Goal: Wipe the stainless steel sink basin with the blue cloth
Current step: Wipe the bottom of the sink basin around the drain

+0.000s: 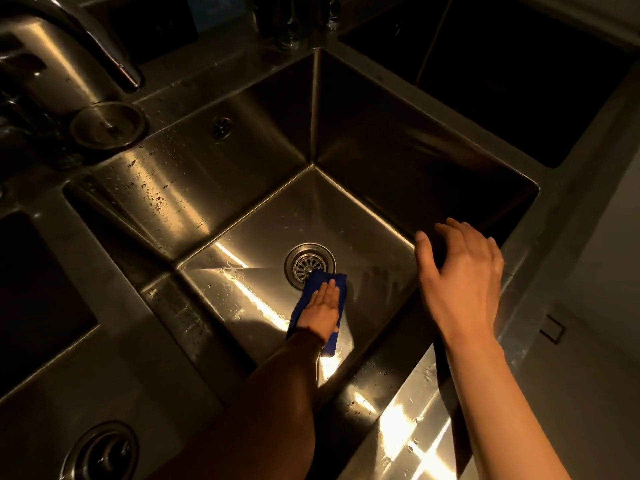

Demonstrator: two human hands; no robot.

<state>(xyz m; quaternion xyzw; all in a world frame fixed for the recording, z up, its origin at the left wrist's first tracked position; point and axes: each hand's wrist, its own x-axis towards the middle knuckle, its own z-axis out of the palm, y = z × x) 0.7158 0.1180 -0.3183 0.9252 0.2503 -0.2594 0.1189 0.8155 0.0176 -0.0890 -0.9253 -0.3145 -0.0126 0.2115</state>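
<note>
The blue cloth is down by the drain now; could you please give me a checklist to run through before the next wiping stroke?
1. Left hand flat on the blue cloth: ok.
2. Cloth lying on the basin floor: ok.
3. Drain strainer uncovered: not ok, the cloth's far corner overlaps its rim.
4. Right hand steadying at the sink's right edge: cannot tell, contact unclear.
5. Left wall dry: not ok, droplets show.

The steel counter [408,441] carries bright streaks of warm light along its near edge; the rest of the room is dim. A curved faucet [86,39] arches over the far left corner. A round strainer lid [108,124] lies below its spout.
</note>
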